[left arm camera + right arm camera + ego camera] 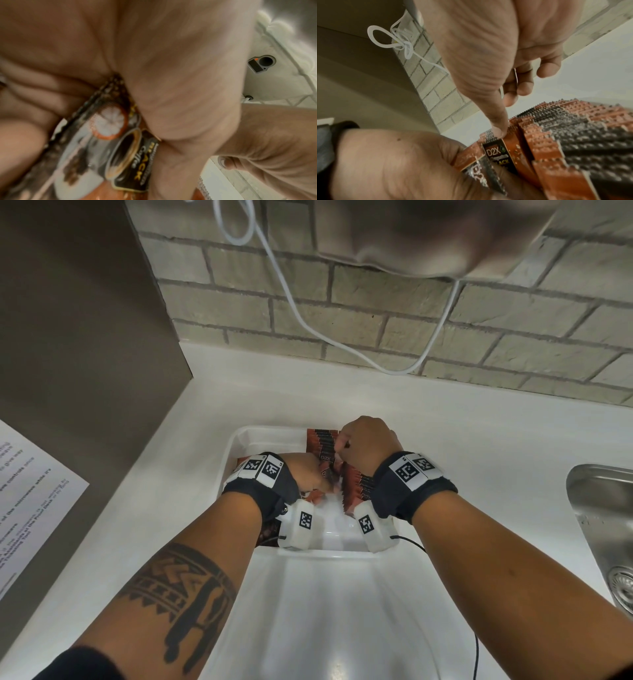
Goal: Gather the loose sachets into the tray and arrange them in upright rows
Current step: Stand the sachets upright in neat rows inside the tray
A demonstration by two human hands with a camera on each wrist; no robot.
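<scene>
Head view: a white counter (445,433) below a brick wall (411,313) bears a white tray (236,453). Both hands reach into the tray. Orange and black sachets (323,441) stand upright in a row along its right side. The right hand (368,445), fingers curled, presses its thumb tip on the sachet tops. The left hand (305,472) pinches a loose sachet (120,155) marked "Black Coffee" between thumb and curled fingers, just beside the row.

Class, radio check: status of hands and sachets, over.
Left hand grips coffee sachets. Right hand pinches sachet row upright in tray. Nothing blocking.
</scene>
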